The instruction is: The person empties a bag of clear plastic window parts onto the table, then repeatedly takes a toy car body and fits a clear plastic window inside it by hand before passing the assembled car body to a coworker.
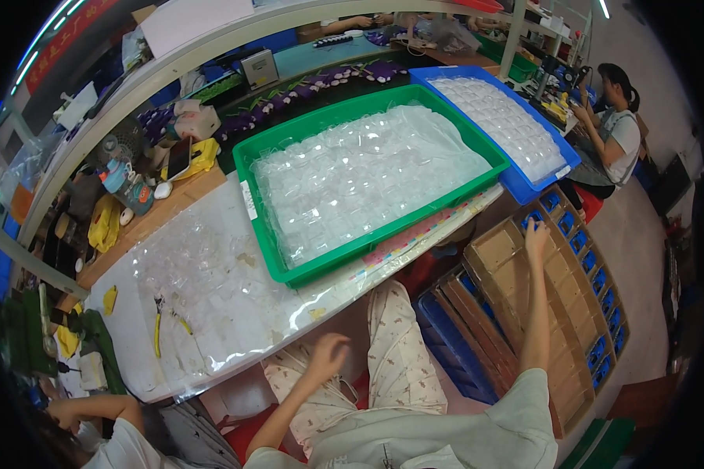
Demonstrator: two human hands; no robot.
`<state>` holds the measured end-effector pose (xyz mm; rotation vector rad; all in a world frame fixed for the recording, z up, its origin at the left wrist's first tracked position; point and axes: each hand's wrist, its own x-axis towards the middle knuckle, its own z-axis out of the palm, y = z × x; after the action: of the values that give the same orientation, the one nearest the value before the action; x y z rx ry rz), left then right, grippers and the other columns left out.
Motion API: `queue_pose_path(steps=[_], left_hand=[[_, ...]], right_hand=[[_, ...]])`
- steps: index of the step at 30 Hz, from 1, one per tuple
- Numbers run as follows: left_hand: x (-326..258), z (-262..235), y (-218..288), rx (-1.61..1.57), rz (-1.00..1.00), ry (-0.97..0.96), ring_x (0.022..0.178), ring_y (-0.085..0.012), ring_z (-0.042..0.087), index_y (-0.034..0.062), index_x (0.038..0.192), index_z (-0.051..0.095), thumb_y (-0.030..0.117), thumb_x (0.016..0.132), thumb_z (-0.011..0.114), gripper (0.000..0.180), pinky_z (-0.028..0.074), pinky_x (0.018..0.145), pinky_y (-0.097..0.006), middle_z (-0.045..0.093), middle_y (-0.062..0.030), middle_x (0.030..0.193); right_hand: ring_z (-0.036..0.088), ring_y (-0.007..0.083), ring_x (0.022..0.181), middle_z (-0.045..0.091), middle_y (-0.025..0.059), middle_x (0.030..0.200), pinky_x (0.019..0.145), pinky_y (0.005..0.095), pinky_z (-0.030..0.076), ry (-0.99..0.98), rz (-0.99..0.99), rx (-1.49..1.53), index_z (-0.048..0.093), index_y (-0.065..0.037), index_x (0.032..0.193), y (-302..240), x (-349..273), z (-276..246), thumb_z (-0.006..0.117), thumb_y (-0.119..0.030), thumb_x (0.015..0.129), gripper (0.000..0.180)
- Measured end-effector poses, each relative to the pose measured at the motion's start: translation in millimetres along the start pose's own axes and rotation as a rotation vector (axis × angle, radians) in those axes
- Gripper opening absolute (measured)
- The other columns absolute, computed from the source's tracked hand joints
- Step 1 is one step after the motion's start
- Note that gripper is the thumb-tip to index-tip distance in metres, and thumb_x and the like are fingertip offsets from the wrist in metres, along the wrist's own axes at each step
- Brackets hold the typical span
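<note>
Head view: right hand [535,234] reaches out to the long brown cardboard divider tray [562,313] with small blue items in its outer cells, standing on the floor at the person's right; fingertips rest on its far end near a blue cell, fingers extended and loosely together, nothing pinched. Left hand [328,353] hovers over the lap below the edge of the white plastic-covered worktable [211,305], fingers loosely curled, empty. Judged: cardboard tray light but flexible, partitions thin and crushable; grip outer wall, not dividers.

Workbench [235,309]: green tray [267,160], blue tray [524,187], yellow-handled pliers [158,328] on clear sheet.
</note>
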<state>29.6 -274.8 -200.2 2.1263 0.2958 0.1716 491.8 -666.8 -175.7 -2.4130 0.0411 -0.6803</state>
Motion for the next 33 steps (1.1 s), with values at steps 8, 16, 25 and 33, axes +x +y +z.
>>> queue_pose_path(steps=[8,16,25,33], left_hand=[[-12,-98,232,-0.982,1.146,0.000,0.074,-0.0242,0.055,0.0082,0.081,0.059,0.014,0.083,0.049,0.011,0.038,0.065,-0.035,0.059,-0.0073,0.082],[-21,-92,322,-1.403,1.240,0.008,0.065,-0.0202,0.050,0.0107,0.064,0.052,0.007,0.083,0.050,0.019,0.042,0.053,-0.030,0.053,-0.0055,0.070],[7,-82,194,-0.347,0.678,0.603,0.083,-0.0241,0.048,0.0017,0.090,0.045,0.002,0.078,0.051,0.014,0.039,0.077,-0.035,0.052,-0.0134,0.091],[7,-97,69,0.758,0.167,0.631,0.105,-0.0316,0.042,-0.0027,0.109,0.050,0.032,0.078,0.059,0.048,0.025,0.089,-0.046,0.050,-0.0154,0.106]], right_hand=[[0.056,0.0178,0.058,0.054,0.0076,0.063,0.055,0.0276,0.044,-0.019,0.171,0.352,0.055,0.002,0.070,-21,-45,-90,0.053,-0.037,0.088,0.043],[0.063,0.0258,0.082,0.054,0.0081,0.082,0.075,0.0333,0.053,-0.210,0.356,1.021,0.050,0.000,0.089,-99,-176,-174,0.049,-0.033,0.090,0.033],[0.052,0.0406,0.102,0.042,0.0195,0.127,0.087,0.0457,0.046,-0.755,0.685,1.867,0.035,0.002,0.128,-185,-268,-166,0.046,-0.034,0.088,0.055],[0.050,0.0338,0.097,0.045,0.0165,0.125,0.083,0.0398,0.039,-1.173,0.517,1.912,0.035,-0.003,0.132,-241,-301,-140,0.045,-0.040,0.087,0.059]])
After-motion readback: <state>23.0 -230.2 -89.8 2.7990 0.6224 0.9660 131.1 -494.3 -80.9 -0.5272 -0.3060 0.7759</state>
